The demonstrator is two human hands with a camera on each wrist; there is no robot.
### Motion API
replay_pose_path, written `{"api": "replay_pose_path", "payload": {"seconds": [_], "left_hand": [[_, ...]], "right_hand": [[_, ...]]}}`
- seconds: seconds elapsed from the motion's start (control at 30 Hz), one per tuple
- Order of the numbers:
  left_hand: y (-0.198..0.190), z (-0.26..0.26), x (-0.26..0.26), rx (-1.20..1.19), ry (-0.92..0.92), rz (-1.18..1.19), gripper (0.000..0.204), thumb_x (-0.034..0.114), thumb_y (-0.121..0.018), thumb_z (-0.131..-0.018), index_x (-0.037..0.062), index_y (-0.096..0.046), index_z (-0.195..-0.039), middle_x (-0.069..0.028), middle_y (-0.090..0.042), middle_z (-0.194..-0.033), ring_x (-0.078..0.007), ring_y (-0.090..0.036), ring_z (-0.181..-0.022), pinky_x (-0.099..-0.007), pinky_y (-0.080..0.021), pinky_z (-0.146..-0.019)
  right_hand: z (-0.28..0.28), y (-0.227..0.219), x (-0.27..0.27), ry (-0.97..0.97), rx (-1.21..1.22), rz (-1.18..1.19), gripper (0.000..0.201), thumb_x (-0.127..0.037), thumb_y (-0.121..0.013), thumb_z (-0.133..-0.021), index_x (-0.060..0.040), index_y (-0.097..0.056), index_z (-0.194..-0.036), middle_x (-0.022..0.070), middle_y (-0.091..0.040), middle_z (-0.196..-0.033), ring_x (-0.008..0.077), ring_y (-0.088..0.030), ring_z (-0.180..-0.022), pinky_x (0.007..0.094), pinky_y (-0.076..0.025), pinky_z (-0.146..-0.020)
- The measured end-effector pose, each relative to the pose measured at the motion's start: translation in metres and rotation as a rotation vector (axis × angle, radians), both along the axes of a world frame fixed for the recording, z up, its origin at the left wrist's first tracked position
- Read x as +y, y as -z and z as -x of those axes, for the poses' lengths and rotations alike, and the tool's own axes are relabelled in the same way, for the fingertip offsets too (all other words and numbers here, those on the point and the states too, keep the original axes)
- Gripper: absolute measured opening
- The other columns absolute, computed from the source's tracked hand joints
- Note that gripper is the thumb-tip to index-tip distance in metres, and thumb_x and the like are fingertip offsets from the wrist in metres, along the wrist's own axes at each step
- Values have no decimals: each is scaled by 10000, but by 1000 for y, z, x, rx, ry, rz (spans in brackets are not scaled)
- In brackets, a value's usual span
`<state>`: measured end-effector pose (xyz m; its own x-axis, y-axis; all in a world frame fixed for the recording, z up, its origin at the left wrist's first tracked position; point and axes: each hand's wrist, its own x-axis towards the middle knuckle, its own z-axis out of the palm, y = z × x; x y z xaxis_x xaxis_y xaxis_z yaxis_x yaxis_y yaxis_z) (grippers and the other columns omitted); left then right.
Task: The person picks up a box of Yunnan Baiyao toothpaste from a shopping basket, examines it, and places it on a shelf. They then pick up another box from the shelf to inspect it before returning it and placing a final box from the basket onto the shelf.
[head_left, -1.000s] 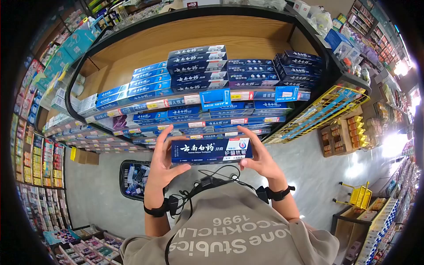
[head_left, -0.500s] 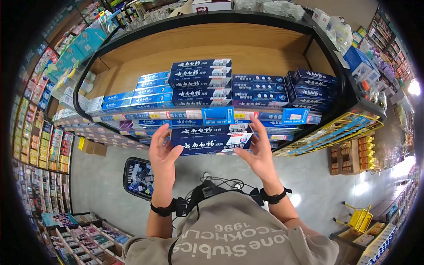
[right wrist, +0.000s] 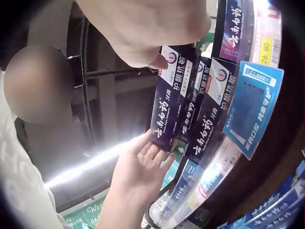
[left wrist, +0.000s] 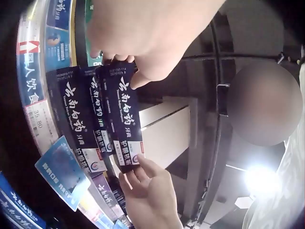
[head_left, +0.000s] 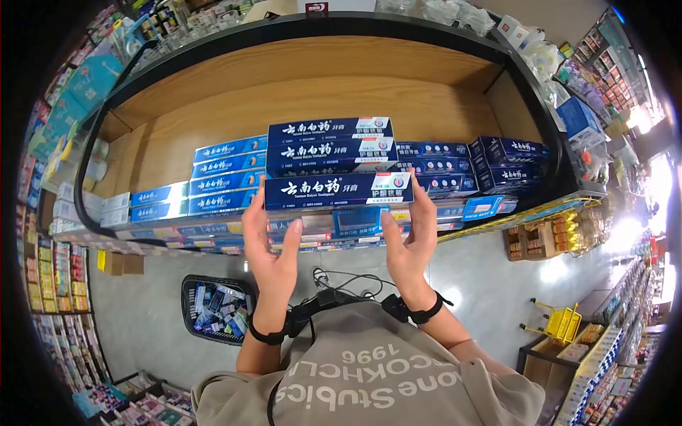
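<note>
Both arms are pointing forward, the left hand and right hand clamping opposite ends of a toothpaste box; it's showing dark blue with white lettering, just in front of stacked matching boxes.

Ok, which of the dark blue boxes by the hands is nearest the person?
The front box, with the left hand at one end and the right hand at the other. In the head view it overlaps the stacked boxes behind it.
</note>
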<state>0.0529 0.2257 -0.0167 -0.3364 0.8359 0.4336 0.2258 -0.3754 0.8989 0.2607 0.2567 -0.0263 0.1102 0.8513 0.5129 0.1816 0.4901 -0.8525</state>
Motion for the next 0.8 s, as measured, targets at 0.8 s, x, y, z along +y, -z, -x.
{"api": "replay_pose_path", "payload": {"seconds": [0.8], "left_hand": [[-43, 66, 54, 283, 295, 286, 1290, 51, -930, -612, 68, -167, -1652, -176, -253, -1692, -322, -287, -1550, -425, -269, -1243]], "right_hand": [[-27, -35, 51, -177, -275, 125, 1047, 5, -852, -731, 23, -266, -1599, 225, -353, -1638, 316, -354, -1521, 410, -298, -1229]]}}
